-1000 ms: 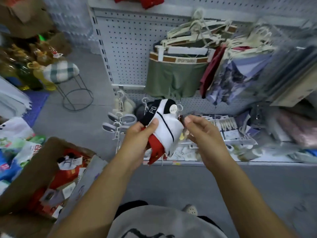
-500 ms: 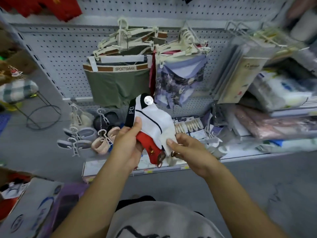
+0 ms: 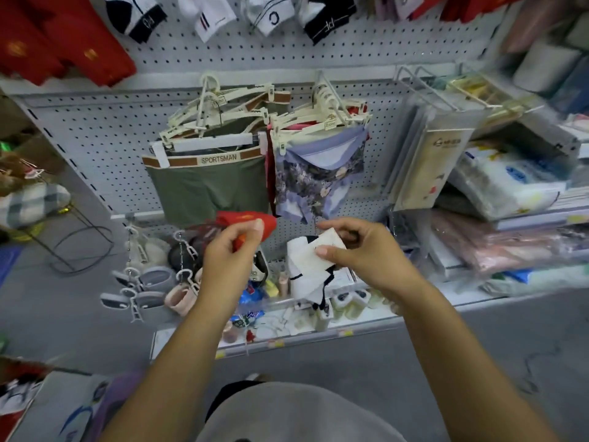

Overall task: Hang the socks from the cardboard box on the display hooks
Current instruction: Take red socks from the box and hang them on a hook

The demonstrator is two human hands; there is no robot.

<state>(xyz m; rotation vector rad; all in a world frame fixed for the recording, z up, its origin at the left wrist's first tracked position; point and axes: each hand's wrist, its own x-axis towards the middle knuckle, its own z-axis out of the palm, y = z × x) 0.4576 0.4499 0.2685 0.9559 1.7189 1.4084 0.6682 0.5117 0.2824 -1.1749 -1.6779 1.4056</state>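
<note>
Centrally, from left to right: the left hand (image 3: 228, 263) pinches a red sock (image 3: 251, 220) between thumb and curled fingers; the right hand (image 3: 363, 250), near it, pinches a black-trimmed white sock (image 3: 306, 269) by its card label. Judged step: sorting socks in hand before hanging. The next move calls for raising one to a hook on the pegboard (image 3: 95, 138) above.

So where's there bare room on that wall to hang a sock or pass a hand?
Bare pegboard lies left of the green briefs, and a clear strip runs between the top socks and the hangers. It is crowded on the bottom shelf and around the hanging slippers.
</note>
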